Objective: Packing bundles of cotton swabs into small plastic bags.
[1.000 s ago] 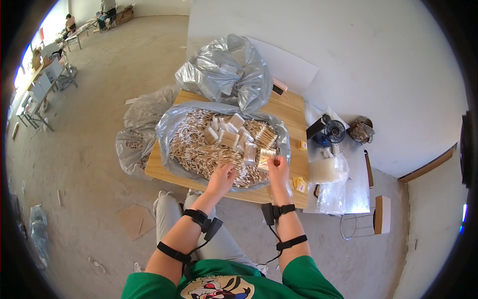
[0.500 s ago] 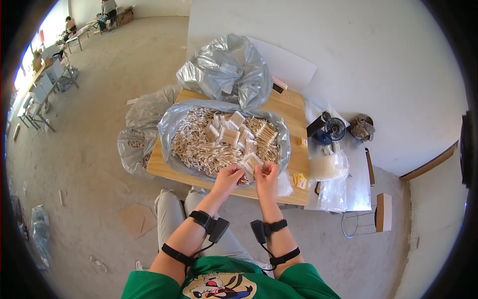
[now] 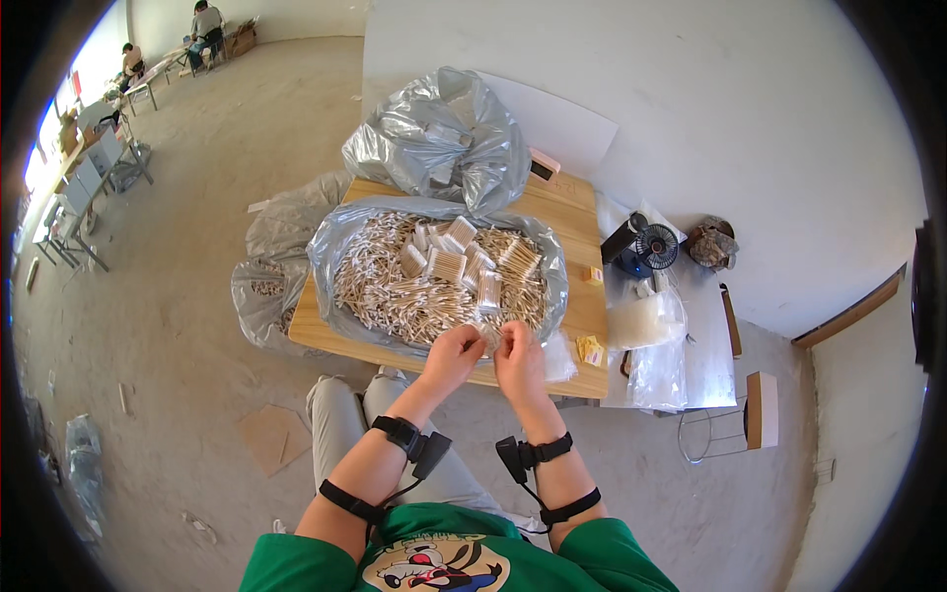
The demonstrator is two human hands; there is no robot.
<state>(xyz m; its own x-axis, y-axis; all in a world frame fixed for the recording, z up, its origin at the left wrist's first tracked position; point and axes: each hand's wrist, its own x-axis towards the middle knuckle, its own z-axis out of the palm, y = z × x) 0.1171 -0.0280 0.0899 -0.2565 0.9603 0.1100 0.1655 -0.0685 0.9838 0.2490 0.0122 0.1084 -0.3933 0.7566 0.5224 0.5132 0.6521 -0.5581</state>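
My left hand (image 3: 454,357) and my right hand (image 3: 520,362) meet over the front rim of a grey plastic liner bag (image 3: 330,296). Both are closed, fingertips pinching a small clear plastic bag (image 3: 487,335); fingers and glare hide most of it, so its contents cannot be made out. Loose cotton swabs (image 3: 395,291) with white tips and wooden sticks fill the liner just beyond my hands. On top of them lie several clear packs of swabs (image 3: 447,264), one of them (image 3: 488,290) right beyond my fingertips.
The wooden table (image 3: 577,227) also bears a tied grey bag (image 3: 434,138), yellow labels (image 3: 590,349) and clear bags (image 3: 559,357). At the right, a side table holds a black fan (image 3: 656,246) and a stack of clear bags (image 3: 646,323). More bags (image 3: 271,286) stand left. People sit far left.
The clear bag with its yellow label, held up flat between my hands, is now lower and mostly hidden by my fingers. My right hand has turned inward. The pack beyond shows fully.
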